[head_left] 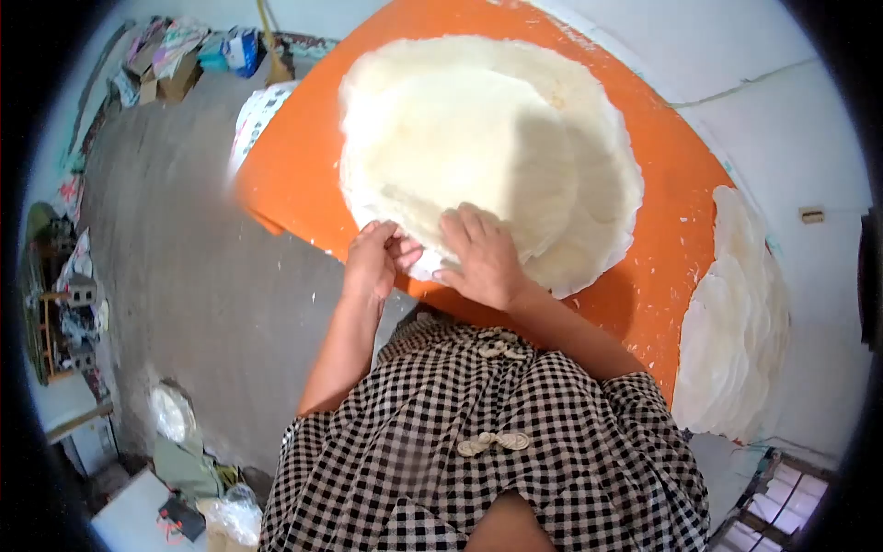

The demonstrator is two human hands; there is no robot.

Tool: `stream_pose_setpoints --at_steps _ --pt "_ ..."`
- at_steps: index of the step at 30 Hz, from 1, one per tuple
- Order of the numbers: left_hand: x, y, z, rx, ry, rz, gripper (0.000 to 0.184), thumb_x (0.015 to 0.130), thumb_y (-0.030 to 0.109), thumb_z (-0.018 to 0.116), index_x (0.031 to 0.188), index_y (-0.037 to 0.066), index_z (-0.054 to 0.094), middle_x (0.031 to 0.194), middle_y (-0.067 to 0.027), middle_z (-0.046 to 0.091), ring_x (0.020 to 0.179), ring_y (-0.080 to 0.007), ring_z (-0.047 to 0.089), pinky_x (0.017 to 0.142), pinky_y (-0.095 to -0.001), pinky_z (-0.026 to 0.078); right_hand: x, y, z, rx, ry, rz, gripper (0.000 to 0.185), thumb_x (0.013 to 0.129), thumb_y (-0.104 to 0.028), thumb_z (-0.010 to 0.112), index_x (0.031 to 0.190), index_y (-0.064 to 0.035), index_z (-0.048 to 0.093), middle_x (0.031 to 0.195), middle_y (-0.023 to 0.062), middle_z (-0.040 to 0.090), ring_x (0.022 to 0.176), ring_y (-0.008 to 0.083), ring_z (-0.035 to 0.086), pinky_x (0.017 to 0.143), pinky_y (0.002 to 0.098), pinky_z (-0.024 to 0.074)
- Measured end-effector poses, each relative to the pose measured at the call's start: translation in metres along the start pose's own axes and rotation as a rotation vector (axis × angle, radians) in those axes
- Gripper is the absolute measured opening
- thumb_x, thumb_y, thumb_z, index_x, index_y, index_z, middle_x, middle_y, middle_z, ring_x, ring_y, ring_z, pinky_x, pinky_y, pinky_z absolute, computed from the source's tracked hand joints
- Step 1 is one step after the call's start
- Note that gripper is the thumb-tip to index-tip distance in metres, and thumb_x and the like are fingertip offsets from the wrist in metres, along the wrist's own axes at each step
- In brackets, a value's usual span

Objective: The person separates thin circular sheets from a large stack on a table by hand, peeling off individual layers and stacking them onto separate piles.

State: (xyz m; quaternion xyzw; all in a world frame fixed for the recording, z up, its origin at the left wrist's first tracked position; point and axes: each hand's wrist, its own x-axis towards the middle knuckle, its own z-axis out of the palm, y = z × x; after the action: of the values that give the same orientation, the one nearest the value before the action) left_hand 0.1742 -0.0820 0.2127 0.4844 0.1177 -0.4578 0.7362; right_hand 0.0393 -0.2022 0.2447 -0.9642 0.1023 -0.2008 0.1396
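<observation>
A stack of large, thin, round cream-coloured flatbreads (451, 129) lies on an orange tabletop (294, 156) in front of me. The top sheets sit off-centre, so wider ones show at the right. At the near left rim, my left hand (375, 258) has its fingers curled and appears to pinch the edge of a flatbread. My right hand (486, 258) rests on the near part of the stack, palm down with fingers spread. Along the near edge, a strip of the top sheet looks folded or creased beside my fingers.
Another pile of flatbreads (736, 331) overlaps the table's right end by the white wall. Small white flakes dot the orange surface. Grey floor (202, 248) stretches left. Boxes and bags (175, 64) stand at the far left, with a broom (274, 60) near them.
</observation>
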Motion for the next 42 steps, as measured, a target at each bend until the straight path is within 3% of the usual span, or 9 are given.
stream_pose_setpoints --at_steps 6,9,14,17,20,22,26,33,42 --pt "0.005 -0.007 -0.001 -0.064 -0.18 -0.033 0.019 0.091 0.021 0.041 0.088 0.004 0.048 0.094 -0.0135 0.058 0.083 -0.0259 0.061 0.07 -0.0363 0.052 0.028 0.064 0.009 0.102 -0.361 0.329 0.028 0.072 -0.028 0.061 0.088 -0.0046 0.063 0.065 0.0209 0.057 0.062 0.0338 0.058 0.061 0.0418 0.0451" --pt "-0.001 -0.007 -0.002 -0.008 -0.197 -0.051 0.022 0.092 0.025 0.039 0.091 0.004 0.048 0.098 -0.015 0.059 0.087 -0.0257 0.06 0.073 -0.0358 0.05 0.118 0.119 -0.08 -0.079 -0.416 0.234 0.044 0.072 -0.035 0.061 0.101 -0.0021 0.059 0.091 0.0192 0.06 0.085 0.026 0.056 0.075 0.0392 0.0431" --pt "-0.005 -0.01 0.005 0.064 -0.238 -0.085 0.021 0.092 0.024 0.038 0.092 0.005 0.048 0.097 -0.0141 0.059 0.088 -0.0256 0.06 0.072 -0.0352 0.05 0.188 0.112 -0.213 -0.367 0.252 0.185 0.015 0.077 -0.016 0.054 0.083 -0.0073 0.064 0.08 0.0219 0.061 0.074 0.0306 0.06 0.069 0.0379 0.0473" --pt "-0.007 -0.009 0.016 0.072 -0.238 -0.098 0.02 0.092 0.023 0.039 0.092 0.005 0.048 0.096 -0.0143 0.059 0.088 -0.0249 0.06 0.072 -0.0348 0.049 0.171 0.07 -0.226 -0.628 0.323 0.111 0.011 0.075 -0.013 0.053 0.076 -0.007 0.062 0.074 0.019 0.06 0.071 0.0335 0.059 0.064 0.0396 0.0468" --pt "0.001 -0.007 0.027 0.096 -0.234 -0.074 0.02 0.092 0.019 0.038 0.092 0.002 0.048 0.096 -0.0149 0.059 0.087 -0.0242 0.06 0.073 -0.0346 0.049 0.146 0.104 -0.175 -0.686 0.262 -0.059 0.022 0.078 -0.02 0.044 0.086 -0.0072 0.061 0.087 0.0123 0.063 0.079 0.0318 0.059 0.061 0.0438 0.0456" --pt "0.013 -0.004 0.034 0.115 -0.226 -0.053 0.02 0.092 0.018 0.037 0.092 0.001 0.048 0.096 -0.0147 0.059 0.087 -0.0237 0.059 0.074 -0.0343 0.05 0.12 0.159 -0.097 -0.719 0.463 -0.225 0.001 0.067 -0.013 0.049 0.067 -0.0134 0.05 0.064 0.0077 0.054 0.06 0.025 0.055 0.048 0.0417 0.0406" --pt "0.022 0.01 0.068 0.112 -0.211 -0.052 0.022 0.09 0.014 0.037 0.096 -0.003 0.049 0.093 -0.0144 0.058 0.087 -0.0225 0.058 0.074 -0.0333 0.05 0.046 0.188 -0.022 -0.419 -0.074 0.138 0.007 0.075 -0.013 0.049 0.074 -0.0098 0.055 0.072 0.012 0.059 0.07 0.0305 0.059 0.058 0.0434 0.0466" --pt "0.075 0.043 0.111 0.26 -0.092 0.122 0.016 0.086 0.012 0.042 0.09 0.0 0.052 0.083 -0.0079 0.055 0.071 -0.0155 0.052 0.063 -0.0274 0.044 0.076 0.203 -0.071 -0.013 0.08 0.676 0.031 0.077 -0.03 0.053 0.091 -0.0029 0.06 0.093 0.0191 0.06 0.089 0.0332 0.056 0.078 0.0433 0.0435" --pt "0.063 0.036 0.1 0.619 -0.072 0.123 0.01 0.08 0.012 0.05 0.082 0.003 0.051 0.072 -0.0042 0.053 0.065 -0.0124 0.051 0.057 -0.0258 0.042 0.068 0.162 -0.051 -0.028 -0.032 0.438 0.026 0.076 -0.025 0.056 0.09 -0.004 0.062 0.086 0.02 0.06 0.083 0.0362 0.056 0.074 0.0435 0.0442"
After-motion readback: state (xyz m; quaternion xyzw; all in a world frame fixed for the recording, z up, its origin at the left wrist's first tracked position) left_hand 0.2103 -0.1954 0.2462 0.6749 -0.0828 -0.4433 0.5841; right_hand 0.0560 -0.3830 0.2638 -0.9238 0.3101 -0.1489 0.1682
